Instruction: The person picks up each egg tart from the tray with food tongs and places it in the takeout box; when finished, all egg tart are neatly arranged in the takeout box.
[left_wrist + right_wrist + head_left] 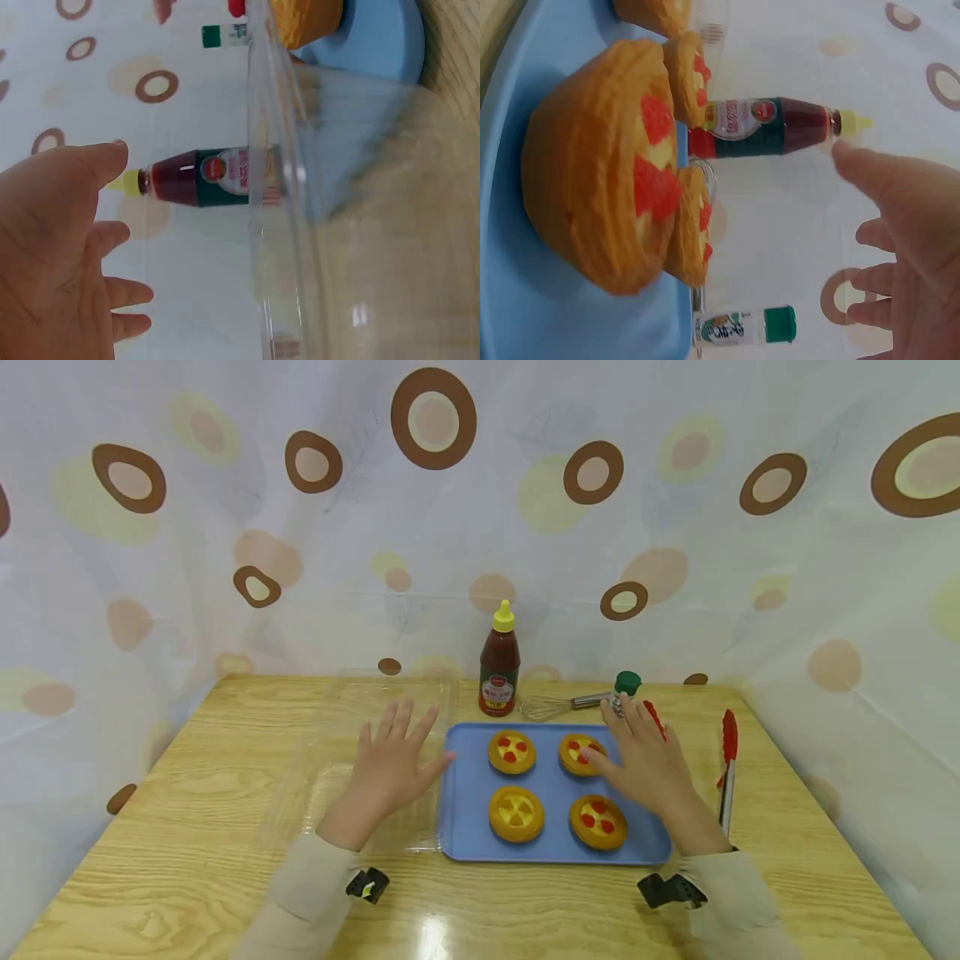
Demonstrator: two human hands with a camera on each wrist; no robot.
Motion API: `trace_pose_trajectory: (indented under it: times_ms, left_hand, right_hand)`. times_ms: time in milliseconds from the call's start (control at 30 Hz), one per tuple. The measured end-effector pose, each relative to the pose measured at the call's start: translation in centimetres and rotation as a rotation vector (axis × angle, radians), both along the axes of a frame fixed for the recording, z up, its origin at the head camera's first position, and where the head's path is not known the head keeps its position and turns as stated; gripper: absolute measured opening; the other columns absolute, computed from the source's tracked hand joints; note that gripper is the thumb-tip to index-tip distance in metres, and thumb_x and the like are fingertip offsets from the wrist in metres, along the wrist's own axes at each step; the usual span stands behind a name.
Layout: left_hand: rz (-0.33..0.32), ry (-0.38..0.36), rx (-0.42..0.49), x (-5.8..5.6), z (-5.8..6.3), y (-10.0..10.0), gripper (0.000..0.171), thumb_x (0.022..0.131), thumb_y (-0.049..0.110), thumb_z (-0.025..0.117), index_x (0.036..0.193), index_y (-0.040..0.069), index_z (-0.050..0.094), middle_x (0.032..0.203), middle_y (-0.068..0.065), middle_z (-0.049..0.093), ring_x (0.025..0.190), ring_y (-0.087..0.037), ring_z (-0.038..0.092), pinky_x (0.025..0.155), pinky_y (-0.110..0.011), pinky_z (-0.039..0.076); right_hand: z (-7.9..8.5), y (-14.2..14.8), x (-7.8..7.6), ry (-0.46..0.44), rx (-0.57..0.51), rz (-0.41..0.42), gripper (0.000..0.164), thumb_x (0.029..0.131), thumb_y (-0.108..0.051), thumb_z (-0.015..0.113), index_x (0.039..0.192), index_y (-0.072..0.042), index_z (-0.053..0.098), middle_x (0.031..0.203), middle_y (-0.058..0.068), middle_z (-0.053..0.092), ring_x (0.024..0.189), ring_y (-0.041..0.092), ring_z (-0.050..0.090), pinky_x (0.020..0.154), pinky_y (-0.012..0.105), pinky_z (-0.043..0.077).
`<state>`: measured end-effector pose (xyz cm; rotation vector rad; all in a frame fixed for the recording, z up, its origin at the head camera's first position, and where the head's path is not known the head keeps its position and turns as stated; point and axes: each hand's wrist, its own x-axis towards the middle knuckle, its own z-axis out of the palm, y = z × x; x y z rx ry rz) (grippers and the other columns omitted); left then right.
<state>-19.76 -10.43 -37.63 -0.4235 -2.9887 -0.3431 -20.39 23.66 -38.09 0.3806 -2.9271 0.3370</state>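
Observation:
My left hand (393,760) is spread over the clear plastic container (322,777), fingers straight and holding nothing. My right hand (645,760) hovers over the right part of the blue tray (468,835), fingers extended, its thumb overlapping the back right tart (572,760) in the head view. Three tarts with red pieces on top sit on the tray: that one, the back left tart (512,752) and the front right tart (597,822). The front left tart (517,814) shows a plain yellow filling.
Behind the tray stands a dark red sauce bottle (500,668) with a yellow cap. A whisk (551,707) lies beside it, near a small green-capped bottle (627,683) partly hidden by my right hand. Red-tipped tongs (727,768) lie at the right. A patterned curtain (480,527) hangs behind.

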Motion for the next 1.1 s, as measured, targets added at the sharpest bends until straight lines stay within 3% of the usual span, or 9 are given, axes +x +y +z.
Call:
trace_pose_trajectory:
  times_ms: [200, 367, 567, 800, 967, 1100]
  left_hand:
    - [-0.066, 0.081, 0.143, 1.3, -0.2, -3.0, 0.067, 0.094, 0.044, 0.054, 0.148, 0.010, 0.033, 0.140, -0.022, 0.041, 0.131, -0.040, 0.035, 0.101, -0.059, 0.029]
    - [-0.133, -0.006, 0.317, 2.1, -0.3, -5.7, 0.067, 0.097, 0.040, 0.050, 0.150, 0.007, 0.024, 0.138, -0.022, 0.044, 0.127, -0.040, 0.040, 0.100, -0.055, 0.034]
    - [-0.091, -0.120, 0.456, 2.8, 0.1, -8.3, 0.064, 0.099, 0.041, 0.043, 0.152, 0.012, 0.021, 0.123, -0.015, 0.055, 0.112, -0.034, 0.053, 0.086, -0.053, 0.045]
    - [-0.019, -0.145, 0.482, 3.5, 0.7, -11.4, 0.062, 0.100, 0.041, 0.041, 0.150, 0.008, 0.024, 0.106, -0.011, 0.056, 0.093, -0.025, 0.054, 0.074, -0.042, 0.045]
    - [0.031, -0.120, 0.479, 3.5, 0.6, -13.6, 0.059, 0.100, 0.037, 0.043, 0.146, 0.001, 0.033, 0.083, -0.008, 0.045, 0.070, -0.020, 0.040, 0.062, -0.034, 0.035]
    - [0.066, -0.151, 0.507, 3.2, 0.1, -15.2, 0.055, 0.101, 0.036, 0.043, 0.144, 0.001, 0.037, 0.077, -0.006, 0.036, 0.065, -0.018, 0.034, 0.058, -0.033, 0.031]
  right_hand:
    - [-0.2, 2.0, 0.9, 0.166, -0.085, -0.078, 0.075, 0.087, -0.041, 0.065, 0.144, 0.000, 0.036, 0.138, 0.030, 0.038, 0.118, 0.050, 0.040, 0.090, 0.065, 0.034]
    - [-0.6, 4.3, 1.6, 0.165, -0.164, -0.183, 0.078, 0.088, -0.045, 0.063, 0.143, 0.002, 0.034, 0.131, 0.033, 0.038, 0.112, 0.052, 0.039, 0.082, 0.067, 0.036]
    - [-1.6, 7.2, 2.0, 0.087, -0.173, -0.279, 0.086, 0.089, -0.051, 0.058, 0.145, 0.006, 0.026, 0.129, 0.039, 0.033, 0.113, 0.056, 0.034, 0.079, 0.066, 0.037]
    - [-2.8, 9.5, 2.4, -0.054, -0.160, -0.307, 0.095, 0.089, -0.057, 0.051, 0.146, 0.009, 0.014, 0.128, 0.044, 0.027, 0.112, 0.060, 0.029, 0.073, 0.066, 0.038]
    - [-3.5, 10.9, 2.3, -0.136, -0.177, -0.311, 0.101, 0.089, -0.057, 0.052, 0.141, 0.020, 0.012, 0.124, 0.051, 0.025, 0.108, 0.066, 0.027, 0.072, 0.069, 0.036]
    - [-3.8, 11.6, 1.8, -0.215, -0.199, -0.323, 0.104, 0.089, -0.058, 0.052, 0.136, 0.025, 0.013, 0.118, 0.053, 0.024, 0.104, 0.067, 0.029, 0.073, 0.069, 0.035]
